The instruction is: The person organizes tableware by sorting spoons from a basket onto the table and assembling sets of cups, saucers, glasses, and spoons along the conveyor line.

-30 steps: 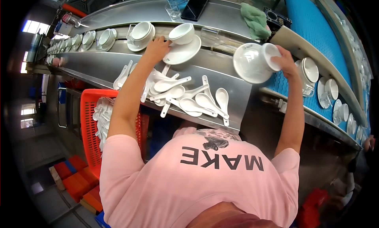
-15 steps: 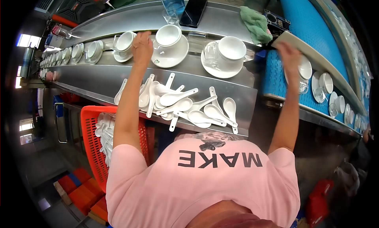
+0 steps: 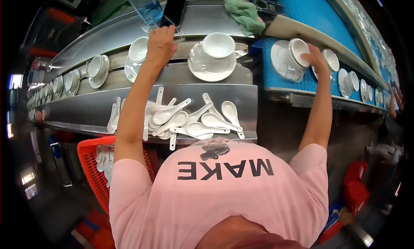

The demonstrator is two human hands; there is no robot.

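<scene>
My left hand (image 3: pixel 161 44) is above the metal counter, fingers curled around what looks like a clear glass (image 3: pixel 179 33), partly hidden by them. Just left of that wrist, a white bowl (image 3: pixel 139 49) sits with its saucer. Over the blue conveyor, my right hand (image 3: pixel 317 59) grips the right side of a white bowl (image 3: pixel 297 52). That bowl is tilted over a saucer (image 3: pixel 279 55), with a clear glass (image 3: pixel 294 74) beside it. Between my hands, another bowl (image 3: pixel 219 45) rests on a saucer (image 3: pixel 211 72).
White spoons (image 3: pixel 198 119) lie piled on the near ledge. A red basket (image 3: pixel 86 154) of spoons stands below left. A phone (image 3: pixel 174 9), a blue-tinted clear container (image 3: pixel 144 5) and a green cloth (image 3: pixel 243 14) lie along the back. More sets line the blue belt (image 3: pixel 276 83).
The view has shifted right. My left hand has moved from beside a bowl to the clear glass near the phone. My right hand has come down onto the bowl on the blue belt.
</scene>
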